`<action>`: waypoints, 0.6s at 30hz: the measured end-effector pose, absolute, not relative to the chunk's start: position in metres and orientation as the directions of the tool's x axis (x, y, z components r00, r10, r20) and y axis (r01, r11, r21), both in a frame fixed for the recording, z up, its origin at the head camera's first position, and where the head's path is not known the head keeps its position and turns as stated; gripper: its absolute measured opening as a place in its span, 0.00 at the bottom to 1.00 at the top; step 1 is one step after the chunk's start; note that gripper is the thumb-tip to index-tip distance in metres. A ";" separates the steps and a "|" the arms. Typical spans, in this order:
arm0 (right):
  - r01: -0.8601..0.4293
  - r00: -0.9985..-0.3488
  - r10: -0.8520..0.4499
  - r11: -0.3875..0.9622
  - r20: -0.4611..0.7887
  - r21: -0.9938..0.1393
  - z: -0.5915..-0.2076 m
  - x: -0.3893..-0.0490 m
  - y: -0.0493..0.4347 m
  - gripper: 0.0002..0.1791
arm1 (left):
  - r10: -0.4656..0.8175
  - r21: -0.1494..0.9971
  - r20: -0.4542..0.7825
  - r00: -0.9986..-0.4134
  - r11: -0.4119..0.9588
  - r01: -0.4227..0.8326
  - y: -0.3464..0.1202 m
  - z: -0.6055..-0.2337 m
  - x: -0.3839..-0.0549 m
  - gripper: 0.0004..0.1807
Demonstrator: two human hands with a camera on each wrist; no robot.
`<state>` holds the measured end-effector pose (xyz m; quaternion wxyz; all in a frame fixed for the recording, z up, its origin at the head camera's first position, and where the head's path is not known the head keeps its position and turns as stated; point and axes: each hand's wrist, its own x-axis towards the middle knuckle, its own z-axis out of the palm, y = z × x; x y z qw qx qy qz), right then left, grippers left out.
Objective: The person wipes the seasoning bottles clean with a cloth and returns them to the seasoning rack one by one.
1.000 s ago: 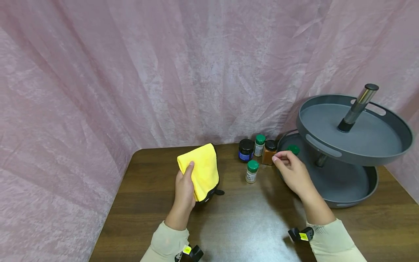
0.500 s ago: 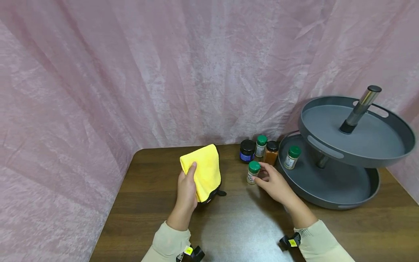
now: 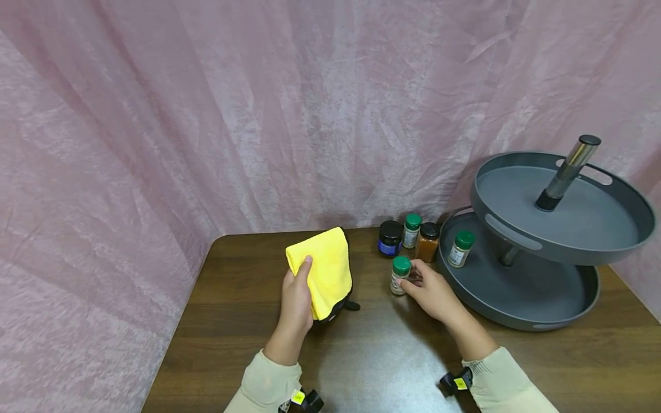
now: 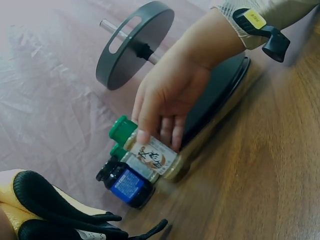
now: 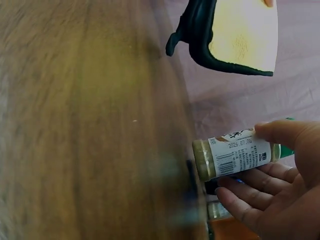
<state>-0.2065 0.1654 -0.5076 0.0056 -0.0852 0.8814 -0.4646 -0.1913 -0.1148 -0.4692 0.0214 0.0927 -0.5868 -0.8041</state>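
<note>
My left hand grips a folded yellow cloth with black edging and a black loop, thumb on top, left of the jars. Fingers and thumb of my right hand pinch a small green-capped spice jar from its right side. In the right wrist view that spice jar shows a white printed label, and the thumb lies on it. Just behind it stand a dark jar with a blue label, another green-capped jar and an orange-brown jar with a black cap.
A grey two-tier round tray stand stands at the right, its upper tier overhanging the lower one. One green-capped jar sits on the lower tier's left side. A pink curtain hangs behind the wooden table.
My right hand has moved left from the lower tier's edge to the front spice jar and taken hold of it. The jar on the tier has come into full view. The left hand keeps the cloth.
</note>
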 end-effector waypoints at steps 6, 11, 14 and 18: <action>-0.171 -0.983 -0.152 0.507 0.107 -0.845 -0.496 -0.200 0.162 0.23 | -0.121 0.944 -0.125 -0.985 -0.319 -0.081 -0.112 -0.466 -0.188 0.25; -0.235 -0.969 -0.189 0.483 0.162 -0.844 -0.484 -0.194 0.155 0.23 | -0.070 0.943 -0.125 -0.990 -0.319 -0.097 -0.109 -0.462 -0.185 0.26; -0.299 -0.950 -0.227 0.478 0.213 -0.826 -0.480 -0.190 0.150 0.21 | -0.034 0.944 -0.124 -0.992 -0.311 -0.108 -0.107 -0.460 -0.182 0.26; -0.372 -0.923 -0.280 0.465 0.265 -0.803 -0.475 -0.184 0.144 0.21 | 0.006 0.948 -0.124 -0.992 -0.294 -0.120 -0.102 -0.459 -0.178 0.28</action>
